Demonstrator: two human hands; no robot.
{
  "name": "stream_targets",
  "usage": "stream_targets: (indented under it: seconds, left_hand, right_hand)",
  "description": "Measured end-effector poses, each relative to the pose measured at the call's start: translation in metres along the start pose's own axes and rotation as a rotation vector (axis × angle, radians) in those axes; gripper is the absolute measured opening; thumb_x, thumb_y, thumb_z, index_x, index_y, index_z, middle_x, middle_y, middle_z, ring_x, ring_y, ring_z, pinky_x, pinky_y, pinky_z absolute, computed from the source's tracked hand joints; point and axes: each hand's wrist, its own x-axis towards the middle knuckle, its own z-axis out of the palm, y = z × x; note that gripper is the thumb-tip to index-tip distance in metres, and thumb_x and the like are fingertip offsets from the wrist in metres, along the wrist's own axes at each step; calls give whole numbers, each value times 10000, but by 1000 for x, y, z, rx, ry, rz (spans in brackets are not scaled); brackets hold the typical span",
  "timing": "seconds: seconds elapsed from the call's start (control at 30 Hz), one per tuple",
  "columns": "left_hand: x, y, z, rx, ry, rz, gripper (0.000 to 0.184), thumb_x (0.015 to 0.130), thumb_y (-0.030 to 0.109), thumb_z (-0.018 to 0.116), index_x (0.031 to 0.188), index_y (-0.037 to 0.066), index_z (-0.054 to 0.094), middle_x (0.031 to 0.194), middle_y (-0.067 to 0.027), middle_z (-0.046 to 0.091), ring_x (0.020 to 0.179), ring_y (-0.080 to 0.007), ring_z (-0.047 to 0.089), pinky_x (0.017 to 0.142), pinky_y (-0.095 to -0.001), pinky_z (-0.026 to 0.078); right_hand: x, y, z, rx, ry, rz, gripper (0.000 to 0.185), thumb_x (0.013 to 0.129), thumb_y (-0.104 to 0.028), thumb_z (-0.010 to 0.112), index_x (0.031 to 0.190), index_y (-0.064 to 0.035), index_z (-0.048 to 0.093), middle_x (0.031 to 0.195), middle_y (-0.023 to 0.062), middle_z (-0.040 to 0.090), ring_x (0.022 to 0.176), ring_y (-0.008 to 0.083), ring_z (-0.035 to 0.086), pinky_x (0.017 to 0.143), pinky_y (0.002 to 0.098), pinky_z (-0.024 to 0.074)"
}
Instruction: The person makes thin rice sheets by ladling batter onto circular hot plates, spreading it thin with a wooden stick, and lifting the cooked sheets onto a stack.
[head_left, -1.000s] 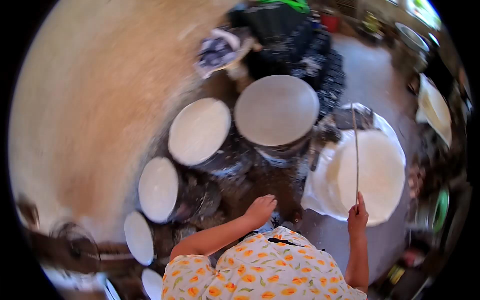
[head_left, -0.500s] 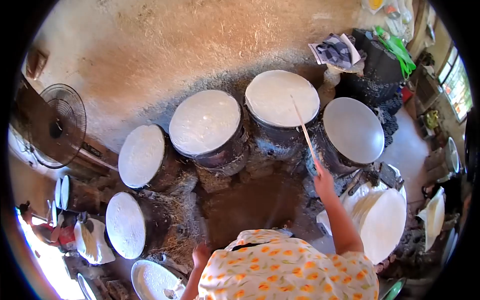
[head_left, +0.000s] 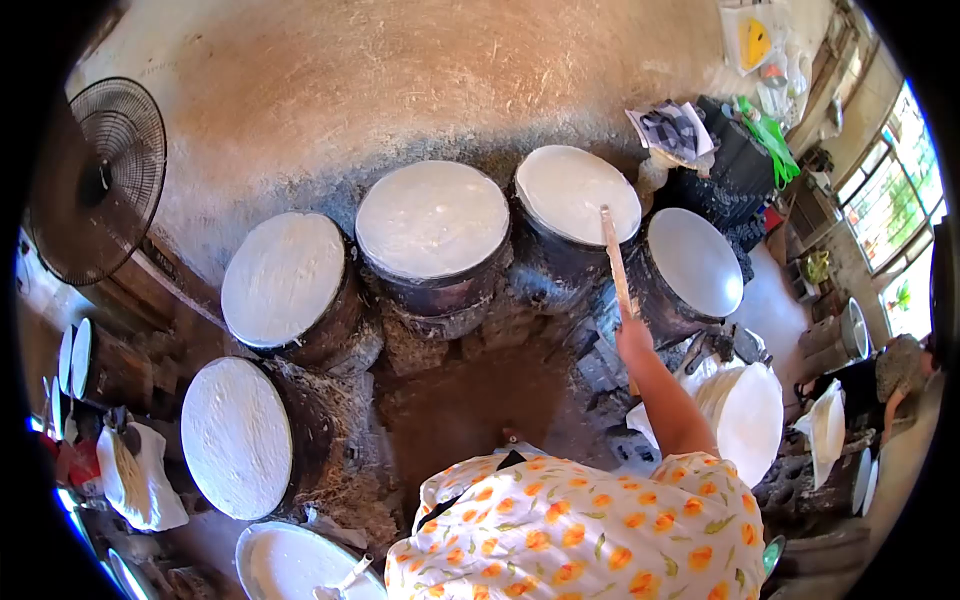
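Note:
My right hand is closed around the lower part of a long flat wooden stick. The stick's far end lies over the right side of a white-covered round drum top; whether it touches the white layer I cannot tell. Just right of the stick is another drum with a smooth, pale, shiny top. Below my right forearm sits a stack of thin round white sheets on white cloth. My left hand is out of sight, with my flowered shirt filling the bottom middle.
More white-topped drums curve leftward, including one at back centre and one at left. A basin of white liquid with a ladle-like handle stands at lower left. A fan is at far left. At right, another person's arm shows.
The stick has turned from its thin edge to its broad face, and its tip sits farther right on the drum top. My left hand has left view. The camera view has shifted.

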Motion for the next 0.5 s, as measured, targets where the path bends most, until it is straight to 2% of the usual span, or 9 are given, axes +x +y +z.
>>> stream_targets:
  seconds: [0.03,0.07,0.13,0.27,0.37,0.4,0.47,0.5]
  left_hand:
    - [2,1,0,-15,-12,0,96,768,118,567,841,57,580,734,-153,588,698,-347,575,616,-437,465]
    - [4,2,-1,-25,-15,-8,97,772,120,565,843,56,579,738,-153,589,701,-345,576,620,-436,466]
    - [5,0,-2,-55,-18,-20,99,779,123,561,847,54,578,745,-153,591,707,-343,578,626,-433,469]
    - [4,-1,2,-95,-32,-47,104,793,130,553,855,50,576,760,-153,595,719,-339,583,639,-428,474]
    - [3,1,2,-112,-25,-79,109,803,135,547,862,48,575,771,-154,598,728,-336,586,649,-425,478]
    - [5,3,4,-116,-27,-82,111,807,137,545,864,47,574,774,-154,599,731,-335,587,653,-423,479]
    - [5,5,4,-120,-29,-92,115,814,140,541,868,45,573,782,-154,601,737,-333,589,659,-421,482]
    - [5,6,5,-124,-25,-99,117,817,142,539,870,44,573,785,-154,602,740,-332,590,662,-420,483]
  right_hand:
    - [-14,-9,-16,-35,-34,-99,668,845,-233,584,1432,-150,276,910,231,642,854,380,628,749,458,492]
    - [-13,-4,-12,-40,-29,-103,668,845,-233,584,1432,-150,276,910,231,642,854,380,628,749,458,492]
    - [-3,3,1,140,92,-87,702,802,-103,564,1432,-74,255,870,233,639,808,388,629,725,461,500]
    - [4,-5,5,75,123,-33,651,824,-81,527,1424,-72,277,881,221,642,811,378,632,726,460,499]
    - [6,-19,6,-72,115,-96,596,865,-56,463,1430,-77,272,991,234,631,874,380,623,748,450,495]
    - [5,-22,6,-69,117,-92,596,865,-56,463,1430,-77,272,991,234,631,874,380,623,748,450,495]
    - [-4,-29,1,-162,90,-141,525,937,-216,432,1417,-66,284,974,240,618,920,381,611,788,453,483]
    - [-7,-37,-4,-160,88,-136,525,937,-216,432,1417,-66,284,974,240,618,920,381,611,788,453,483]
